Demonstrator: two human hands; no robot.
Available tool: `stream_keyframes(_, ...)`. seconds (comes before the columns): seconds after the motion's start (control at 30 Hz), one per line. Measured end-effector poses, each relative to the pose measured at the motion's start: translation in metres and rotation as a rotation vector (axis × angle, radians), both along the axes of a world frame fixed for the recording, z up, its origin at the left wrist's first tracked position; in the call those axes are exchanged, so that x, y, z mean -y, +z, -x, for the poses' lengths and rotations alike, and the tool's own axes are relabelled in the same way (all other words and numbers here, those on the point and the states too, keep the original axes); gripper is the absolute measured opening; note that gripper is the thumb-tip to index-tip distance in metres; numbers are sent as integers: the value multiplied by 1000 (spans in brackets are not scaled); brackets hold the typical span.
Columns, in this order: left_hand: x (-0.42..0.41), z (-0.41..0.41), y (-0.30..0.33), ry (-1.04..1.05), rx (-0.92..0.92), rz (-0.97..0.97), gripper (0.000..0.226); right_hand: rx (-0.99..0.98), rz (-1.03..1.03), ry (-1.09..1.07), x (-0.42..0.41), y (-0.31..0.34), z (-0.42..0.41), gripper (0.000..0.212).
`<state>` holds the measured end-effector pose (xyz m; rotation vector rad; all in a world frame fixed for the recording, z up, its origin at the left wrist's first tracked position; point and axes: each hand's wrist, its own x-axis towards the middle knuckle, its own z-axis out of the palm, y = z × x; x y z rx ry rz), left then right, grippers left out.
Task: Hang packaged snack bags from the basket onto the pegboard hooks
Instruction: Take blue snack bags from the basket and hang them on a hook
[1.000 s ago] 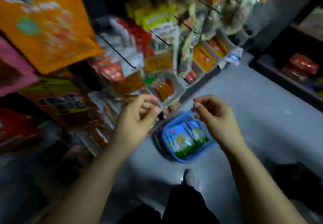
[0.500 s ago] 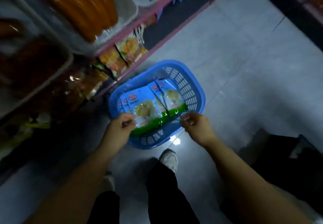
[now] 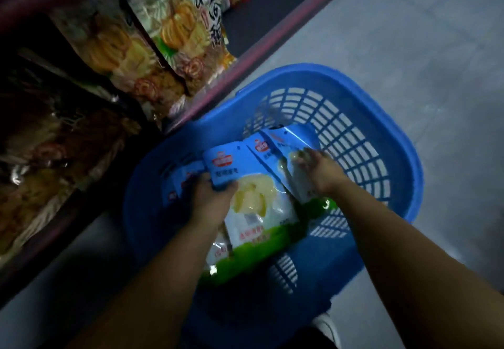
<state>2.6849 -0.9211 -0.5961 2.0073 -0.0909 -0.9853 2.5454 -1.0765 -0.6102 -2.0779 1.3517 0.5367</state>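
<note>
Left hand (image 3: 210, 201) grips the top snack bag (image 3: 253, 198) at its 9 o'clock edge. Right hand (image 3: 319, 170), blurred, rests on a second bag (image 3: 275, 144); its closure cannot be told. At least four bags lie in one blue basket (image 3: 381, 119), floor-standing, shelf at 10 o'clock.

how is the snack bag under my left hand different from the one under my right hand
The left hand grips the front snack bag, which lies on top, its whole face showing. The right hand rests on the rear snack bag, partly covered by the front one. Both look identical and lie in the blue basket.
</note>
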Motion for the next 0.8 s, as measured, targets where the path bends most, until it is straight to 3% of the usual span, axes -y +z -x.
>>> stream_keyframes(0.1, 10, -9, 1, -136, -82, 59, 6, 42, 92, -39, -6, -6, 1, 38)
stream_keyframes(0.2, 0, -12, -2, -159, -105, 22, 10, 69, 195, -41, -8, -5, 11, 40)
stream_keyframes(0.37, -7, 1, 8, -151, -285, 42, 8, 49, 102, -147, -13, -8, 3, 40)
stream_keyframes(0.5, -10, -22, 22, -164, -171, 89, 19, -65, 95, -17, -14, -12, 0, 50)
stream_keyframes(0.6, -18, -50, 36, -94, -101, 66, 11, 128, 69, -20, -16, -8, 4, 38)
stream_keyframes(0.67, -24, -54, 40, -42, -127, 45, 18, 212, 69, -8, -21, -7, 4, 31)
stream_keyframes(0.7, -26, -53, 40, -30, -166, 43, 19, 207, 77, -16, -23, -8, 3, 34)
stream_keyframes(0.8, -25, -44, 39, -67, -264, 82, 17, 1, 172, 0, -27, -12, 1, 84)
